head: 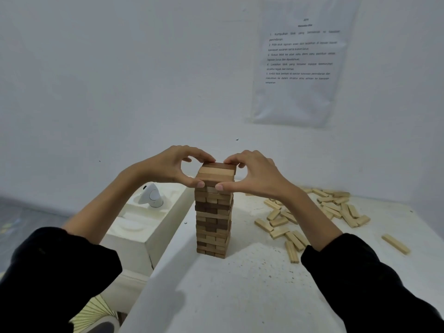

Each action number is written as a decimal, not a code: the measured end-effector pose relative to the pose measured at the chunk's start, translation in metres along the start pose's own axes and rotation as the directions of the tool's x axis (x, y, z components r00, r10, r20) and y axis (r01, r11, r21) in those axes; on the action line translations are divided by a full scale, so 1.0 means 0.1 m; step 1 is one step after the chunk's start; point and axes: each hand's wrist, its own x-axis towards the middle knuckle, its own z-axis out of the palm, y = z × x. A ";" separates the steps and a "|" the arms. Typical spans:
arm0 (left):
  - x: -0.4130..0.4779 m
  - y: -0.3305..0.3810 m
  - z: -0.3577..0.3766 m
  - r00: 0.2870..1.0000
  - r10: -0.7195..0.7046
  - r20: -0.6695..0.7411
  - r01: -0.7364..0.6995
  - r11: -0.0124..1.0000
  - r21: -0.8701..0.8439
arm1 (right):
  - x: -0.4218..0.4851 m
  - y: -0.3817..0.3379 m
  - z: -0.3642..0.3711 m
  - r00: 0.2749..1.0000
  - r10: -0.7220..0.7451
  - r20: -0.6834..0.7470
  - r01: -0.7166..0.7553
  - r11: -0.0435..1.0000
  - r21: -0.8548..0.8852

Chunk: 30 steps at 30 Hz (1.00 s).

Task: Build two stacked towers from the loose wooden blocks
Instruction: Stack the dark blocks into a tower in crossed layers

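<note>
A tall tower of wooden blocks (213,219) stands upright near the middle of the white table (240,296), with light and dark blocks in crossed layers. My left hand (168,167) pinches the top layers from the left, thumb on the near face and fingers on the top edge. From the right, my right hand (254,174) grips the same top layers in the same way. Several loose pale blocks (312,212) lie scattered on the table to the right of the tower. Only one tower is in view.
A single loose block (395,244) lies apart at the far right. A white foam box (146,227) holding a white device (151,195) stands left of the table. A printed sheet (300,61) hangs on the wall behind. The table's left edge runs diagonally beside the tower.
</note>
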 end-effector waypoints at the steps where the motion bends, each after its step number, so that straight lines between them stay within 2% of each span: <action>1: -0.01 0.00 0.01 1.000 -0.003 -0.003 0.003 1.000 -0.010 | -0.01 0.01 0.00 1.000 0.006 0.010 -0.006 1.000 0.002; 6: -0.05 -0.06 0.08 0.999 -0.053 -0.010 0.052 0.995 -0.087 | -0.11 0.08 -0.04 0.994 0.025 0.110 -0.036 0.995 0.097; 14: -0.03 -0.02 0.16 0.998 -0.055 -0.039 0.049 0.991 -0.125 | -0.16 0.13 -0.01 1.000 -0.011 0.019 0.007 0.978 0.208; 23: -0.05 -0.01 0.13 0.997 -0.058 -0.042 0.051 0.988 -0.148 | -0.15 0.09 0.02 1.000 0.003 0.013 -0.006 0.974 0.228; 27: -0.09 -0.01 0.15 0.996 -0.071 -0.054 0.061 0.985 -0.163 | -0.22 0.03 0.03 0.997 0.053 0.059 -0.067 0.965 0.253; 30: -0.14 -0.02 0.17 0.986 -0.159 -0.044 0.142 0.956 -0.255 | -0.32 -0.02 0.06 0.985 0.098 0.143 -0.131 0.962 0.241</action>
